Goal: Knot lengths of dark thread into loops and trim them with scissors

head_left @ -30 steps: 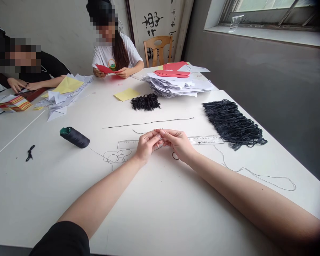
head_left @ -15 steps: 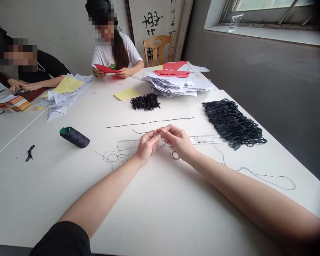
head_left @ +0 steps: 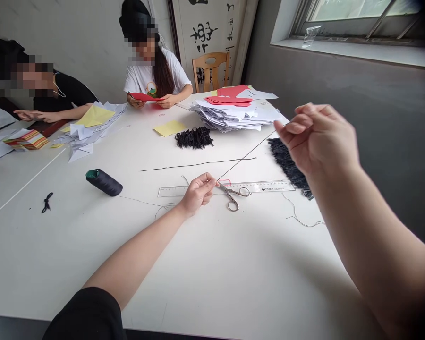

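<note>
My left hand rests on the white table and pinches a thin dark thread near the clear ruler. My right hand is raised up and to the right, fingers closed on the other end of the thread, which runs taut between both hands. Small silver scissors lie on the table just right of my left hand, across the ruler. A dark thread spool lies to the left, its thread trailing toward my left hand.
A straight cut cord lies beyond the ruler. A large pile of black cords sits right, a smaller one farther back. Stacked white and red paper, a yellow sheet. Two people sit at the far left side folding paper.
My right hand has lifted up and to the right, drawing the thread taut from my left hand. The scissors, earlier hidden under my right hand, now show on the table.
</note>
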{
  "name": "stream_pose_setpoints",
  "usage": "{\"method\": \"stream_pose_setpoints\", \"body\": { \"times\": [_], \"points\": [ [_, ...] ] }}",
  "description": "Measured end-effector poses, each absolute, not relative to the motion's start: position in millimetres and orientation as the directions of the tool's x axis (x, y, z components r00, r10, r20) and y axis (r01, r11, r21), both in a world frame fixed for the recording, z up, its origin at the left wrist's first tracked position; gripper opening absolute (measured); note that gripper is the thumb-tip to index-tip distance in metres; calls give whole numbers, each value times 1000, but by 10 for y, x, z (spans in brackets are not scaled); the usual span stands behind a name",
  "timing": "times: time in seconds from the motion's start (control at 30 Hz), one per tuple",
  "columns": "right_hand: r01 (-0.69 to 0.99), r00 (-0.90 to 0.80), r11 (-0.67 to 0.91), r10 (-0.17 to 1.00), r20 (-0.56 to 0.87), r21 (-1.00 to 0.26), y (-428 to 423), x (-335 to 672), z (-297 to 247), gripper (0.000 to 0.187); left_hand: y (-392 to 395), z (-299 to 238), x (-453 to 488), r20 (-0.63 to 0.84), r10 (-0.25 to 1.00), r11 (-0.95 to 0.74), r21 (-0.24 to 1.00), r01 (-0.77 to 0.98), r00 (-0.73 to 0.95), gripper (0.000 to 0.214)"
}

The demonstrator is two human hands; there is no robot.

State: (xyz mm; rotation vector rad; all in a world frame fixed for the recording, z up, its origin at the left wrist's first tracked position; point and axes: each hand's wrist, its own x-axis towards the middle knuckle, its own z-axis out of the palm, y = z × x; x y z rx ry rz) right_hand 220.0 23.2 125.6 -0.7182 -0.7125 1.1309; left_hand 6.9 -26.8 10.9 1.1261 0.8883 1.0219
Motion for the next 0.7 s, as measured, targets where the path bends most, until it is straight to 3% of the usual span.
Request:
{"method": "stream_pose_setpoints", "body": {
  "times": [0.1,0.2,0.3,0.37,0.43,0.5,0.57,0.7],
  "points": [
    [-452,381,437,883,275,-778,198,2455,1444,44,-286,128,84,10,938,35,992,-122,348,34],
    [-327,419,606,781,463,-725,185,2596,1464,38,-310,155,102,17,925,28,993,-112,379,35],
    [-46,402,764,604,688,-644,217,2568,1334,23,-332,166,112,-2,929,58,988,-141,371,35],
    [222,260,756,563,785,-616,261,2482,1196,18,-339,159,111,-7,935,63,987,-146,355,36],
    [440,40,674,646,762,-594,304,2370,1037,15,-337,146,104,-4,942,55,988,-145,335,35],
    [557,-135,623,720,680,-549,321,2239,872,14,-330,135,99,0,951,47,988,-144,311,34],
    [574,-292,647,734,613,-502,292,2093,714,12,-322,128,98,-4,958,46,989,-140,286,33],
    [469,-592,772,636,495,-430,141,1829,473,12,-313,119,105,-11,967,45,991,-126,256,32]
  ]
}}
